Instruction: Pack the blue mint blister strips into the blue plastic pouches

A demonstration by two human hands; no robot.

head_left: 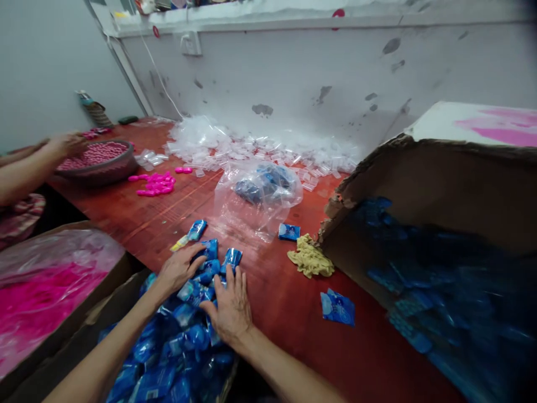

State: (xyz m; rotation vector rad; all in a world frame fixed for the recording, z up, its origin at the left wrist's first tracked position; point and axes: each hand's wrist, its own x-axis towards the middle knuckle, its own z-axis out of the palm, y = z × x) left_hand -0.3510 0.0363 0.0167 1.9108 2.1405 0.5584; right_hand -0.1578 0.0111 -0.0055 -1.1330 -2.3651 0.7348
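A heap of small blue sachets (207, 268) lies at the near edge of the worktop (293, 302), spilling over that edge into an open box (138, 347) below, which is full of the same packets. My left hand (178, 270) rests flat on the left side of the heap, fingers spread and not clamped on anything. My right hand (230, 307) lies palm down on the right side of it, fingers loosely apart and touching the packets. The two hands are just beside each other with sachets between them.

One stray blue sachet (338, 308) lies alone to the right, and another (289, 232) sits further in, beside a crumpled yellow cloth (309, 258). A clear plastic bag (255, 193) holding dark blue packets sits near the middle of the worktop. Behind it, along the far edge, is a drift of clear empty bags (251, 145). A torn cardboard box (440, 224) on its side holds more blue packets at the right edge. Towards the far left corner, another person's hand (67, 144) touches a bowl of pink pieces (96, 159).
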